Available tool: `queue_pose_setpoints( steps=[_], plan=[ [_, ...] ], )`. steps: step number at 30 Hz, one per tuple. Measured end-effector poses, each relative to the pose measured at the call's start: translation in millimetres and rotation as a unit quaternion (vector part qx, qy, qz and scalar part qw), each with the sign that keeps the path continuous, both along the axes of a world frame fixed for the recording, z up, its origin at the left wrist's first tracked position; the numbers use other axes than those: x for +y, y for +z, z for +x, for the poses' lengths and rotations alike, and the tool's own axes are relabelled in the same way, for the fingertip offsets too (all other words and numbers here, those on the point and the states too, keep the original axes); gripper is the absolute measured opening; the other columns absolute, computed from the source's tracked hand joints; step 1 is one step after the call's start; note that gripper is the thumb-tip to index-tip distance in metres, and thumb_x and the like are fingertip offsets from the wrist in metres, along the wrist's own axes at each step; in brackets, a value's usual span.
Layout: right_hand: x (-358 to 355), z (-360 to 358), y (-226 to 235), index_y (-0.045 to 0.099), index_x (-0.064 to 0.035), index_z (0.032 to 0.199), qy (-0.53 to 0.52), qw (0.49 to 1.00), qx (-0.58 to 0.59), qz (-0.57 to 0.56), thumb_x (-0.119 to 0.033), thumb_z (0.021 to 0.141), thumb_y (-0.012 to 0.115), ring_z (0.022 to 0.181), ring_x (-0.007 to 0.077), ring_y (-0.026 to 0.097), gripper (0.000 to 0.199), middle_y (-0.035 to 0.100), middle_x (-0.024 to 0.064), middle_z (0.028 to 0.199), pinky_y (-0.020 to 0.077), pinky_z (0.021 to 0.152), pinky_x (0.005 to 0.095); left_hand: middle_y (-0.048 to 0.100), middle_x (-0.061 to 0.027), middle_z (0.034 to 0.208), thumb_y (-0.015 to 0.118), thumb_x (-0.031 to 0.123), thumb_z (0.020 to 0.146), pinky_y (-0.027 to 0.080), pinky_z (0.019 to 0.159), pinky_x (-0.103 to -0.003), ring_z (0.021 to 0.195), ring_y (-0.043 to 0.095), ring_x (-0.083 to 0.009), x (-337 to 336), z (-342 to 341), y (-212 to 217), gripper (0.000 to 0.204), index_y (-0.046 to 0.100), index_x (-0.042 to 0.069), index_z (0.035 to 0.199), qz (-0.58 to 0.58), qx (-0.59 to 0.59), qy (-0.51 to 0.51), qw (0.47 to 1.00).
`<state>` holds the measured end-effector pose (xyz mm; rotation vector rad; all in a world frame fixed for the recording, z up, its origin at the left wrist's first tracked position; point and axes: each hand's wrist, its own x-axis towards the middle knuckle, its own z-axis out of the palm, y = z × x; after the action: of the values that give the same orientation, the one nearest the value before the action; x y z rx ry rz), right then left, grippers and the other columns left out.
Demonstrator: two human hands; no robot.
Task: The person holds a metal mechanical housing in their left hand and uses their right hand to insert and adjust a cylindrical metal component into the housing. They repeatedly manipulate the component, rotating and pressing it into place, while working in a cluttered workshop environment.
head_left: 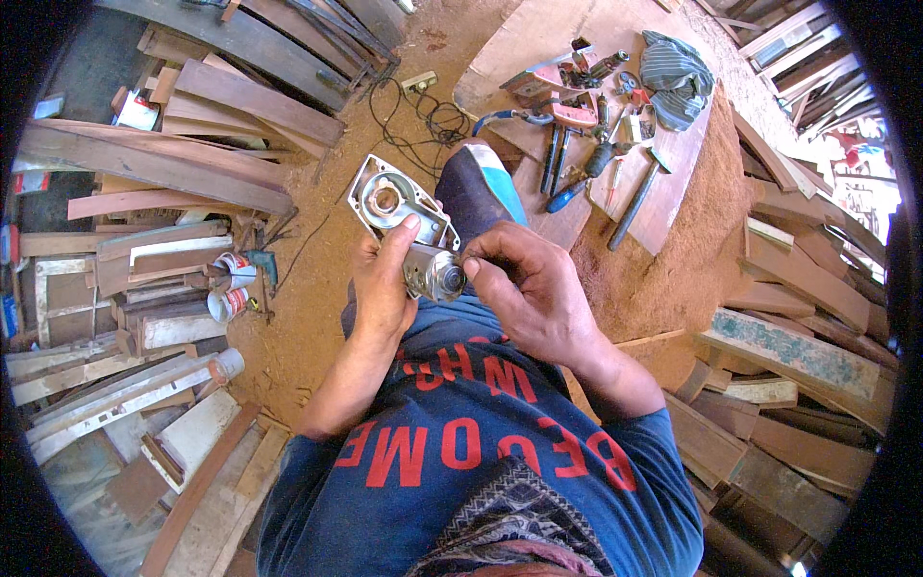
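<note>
My left hand [383, 279] is wrapped round a silver metal machine housing [430, 213], its thumb lying on top. The housing has a flat, open flange with a round bore at its far end. Toward me it runs into a shiny cylindrical part [430, 273] with a ringed end. At the right side of that end, my right hand [534, 288] is closed, thumb and forefinger pinched together. Whatever sits between those fingertips is hidden. Both hands are above my lap, next to my dark-trousered knee.
Ahead to the right, a board [663, 216] bears a hammer [639, 199], orange power tool parts [574, 112], screwdrivers and a striped cloth [677, 79]. A sawdust heap [707, 260] adjoins it. Black cable [444, 123] lies coiled ahead. Stacked timber [154, 163] lines both sides; a teal drill [263, 263] lies left.
</note>
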<state>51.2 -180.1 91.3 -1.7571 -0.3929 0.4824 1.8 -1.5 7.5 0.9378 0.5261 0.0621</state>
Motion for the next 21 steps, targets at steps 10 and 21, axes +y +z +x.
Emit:
queue_pose_setpoints(
  steps=[10,21],
  plan=[
    [-3.7,2.6,-0.6,0.073,0.0031,0.097,0.001,1.0,-0.006,-0.03,-0.009,0.094,0.071,0.081,0.0155,0.066,0.013,0.071,0.009,0.085,0.0538,0.073,0.0338,0.073,-0.0195,0.122,0.064,0.026,0.101,0.06,0.094,-0.041,0.109,0.073,-0.0277,-0.2,1.6,-7.0,0.042,0.062,-0.003,0.132,0.029,-0.006,0.011,0.999],
    [-7.3,-1.7,-7.0,0.063,0.0038,0.094,-0.04,0.999,0.022,0.005,-0.007,0.096,0.059,0.07,0.0243,0.06,0.012,0.06,0.0151,0.076,0.0507,0.067,0.039,0.071,-0.0208,0.126,0.064,0.033,0.1,0.058,0.1,-0.041,0.114,0.072,-0.0299,0.0,1.6,-1.8,0.051,0.06,-0.005,0.134,-0.023,0.006,-0.023,0.999]
  ],
)
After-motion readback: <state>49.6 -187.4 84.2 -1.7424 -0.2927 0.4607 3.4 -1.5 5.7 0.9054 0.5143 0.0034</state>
